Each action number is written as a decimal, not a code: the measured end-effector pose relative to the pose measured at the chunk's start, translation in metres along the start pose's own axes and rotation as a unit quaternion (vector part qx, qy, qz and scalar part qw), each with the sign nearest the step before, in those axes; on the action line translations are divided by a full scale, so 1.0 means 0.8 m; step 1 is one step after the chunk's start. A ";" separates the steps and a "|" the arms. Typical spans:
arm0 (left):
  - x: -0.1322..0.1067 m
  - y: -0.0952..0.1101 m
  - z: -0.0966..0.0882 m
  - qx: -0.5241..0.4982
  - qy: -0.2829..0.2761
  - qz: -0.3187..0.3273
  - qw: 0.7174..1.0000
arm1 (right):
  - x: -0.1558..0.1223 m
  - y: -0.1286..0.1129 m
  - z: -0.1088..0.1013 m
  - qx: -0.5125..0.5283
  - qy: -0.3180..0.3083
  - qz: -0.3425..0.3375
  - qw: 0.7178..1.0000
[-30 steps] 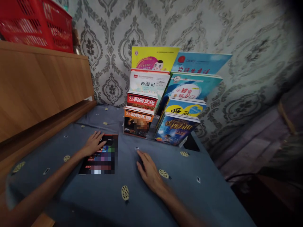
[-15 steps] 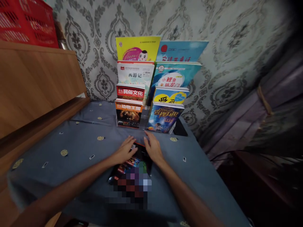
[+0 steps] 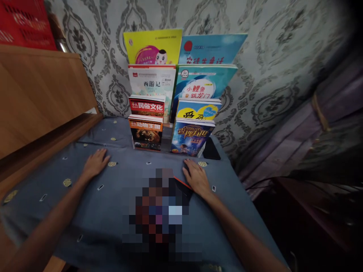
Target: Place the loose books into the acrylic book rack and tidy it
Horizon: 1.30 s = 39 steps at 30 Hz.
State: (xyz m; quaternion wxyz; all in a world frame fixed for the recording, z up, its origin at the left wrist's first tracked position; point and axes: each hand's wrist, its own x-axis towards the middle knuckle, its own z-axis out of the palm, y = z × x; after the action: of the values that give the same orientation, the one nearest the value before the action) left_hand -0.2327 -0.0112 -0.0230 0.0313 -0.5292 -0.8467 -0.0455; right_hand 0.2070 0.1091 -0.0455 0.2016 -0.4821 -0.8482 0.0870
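Note:
My left hand (image 3: pixel 96 162) lies palm down on the blue-grey tablecloth (image 3: pixel 119 189), fingers stretched out, holding nothing. My right hand (image 3: pixel 197 178) rests with its fingers extended at the upper right edge of a dark, flat book (image 3: pixel 183 192) with a red-orange edge. Most of that book's cover is blurred into blocks. Beyond the hands, books stand in two stepped columns on a rack. At the front are an orange-topped book with a lion (image 3: pixel 146 134) and a dark blue book (image 3: pixel 191 139). Behind them rise a white book (image 3: pixel 153 85) and a teal book (image 3: pixel 207 81).
A wooden cabinet (image 3: pixel 42 83) borders the table on the left, with a red basket (image 3: pixel 25 24) on top. A black flat object (image 3: pixel 212 149) lies right of the rack. Patterned wallpaper (image 3: pixel 113 41) is behind, and a curtain (image 3: pixel 334 109) hangs at the right.
My left hand has moved left, away from the dark book onto the cloth. My right hand has shifted slightly right, staying by the book's edge. The view has tilted a little.

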 end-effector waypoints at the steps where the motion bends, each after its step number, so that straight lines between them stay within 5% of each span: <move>1: 0.002 -0.017 -0.001 0.002 0.007 -0.018 1.000 | -0.001 0.009 -0.001 0.003 0.009 0.002 1.000; 6: 0.001 -0.053 -0.020 0.000 0.004 -0.116 0.993 | -0.003 0.032 -0.006 0.059 0.041 -0.008 0.997; 10: -0.010 -0.032 -0.037 0.026 0.026 -0.115 0.993 | -0.027 0.020 -0.025 0.085 0.064 -0.007 0.994; 12: -0.025 0.000 -0.039 0.024 0.042 -0.063 0.997 | -0.052 0.007 -0.040 0.080 0.084 0.004 0.993; 13: -0.037 0.022 -0.037 -0.012 0.069 0.015 0.997 | -0.066 0.000 -0.047 0.078 0.080 0.017 0.994; 17: -0.106 0.124 -0.024 -0.199 0.059 0.282 0.937 | -0.118 -0.031 -0.066 0.121 -0.004 0.069 0.990; 22: -0.162 0.191 -0.003 -0.255 0.044 0.374 0.891 | -0.128 -0.058 -0.059 0.213 -0.011 0.056 0.975; 31: -0.105 0.191 0.004 -0.206 0.078 0.317 0.922 | -0.022 -0.064 -0.015 0.202 0.008 0.049 0.978; 35: -0.084 0.196 -0.007 -0.126 0.071 0.308 0.940 | -0.016 -0.070 -0.014 0.132 0.013 0.021 0.991; 39: -0.054 0.210 0.001 -0.145 0.093 0.303 0.937 | -0.014 -0.113 -0.007 0.063 0.028 -0.064 0.996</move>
State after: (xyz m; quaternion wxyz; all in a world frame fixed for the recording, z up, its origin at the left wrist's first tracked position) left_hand -0.0628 0.0237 -0.0209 0.0455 -0.7526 -0.6240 -0.2053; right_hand 0.1436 0.0522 -0.0123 0.2610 -0.4152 -0.8640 0.1137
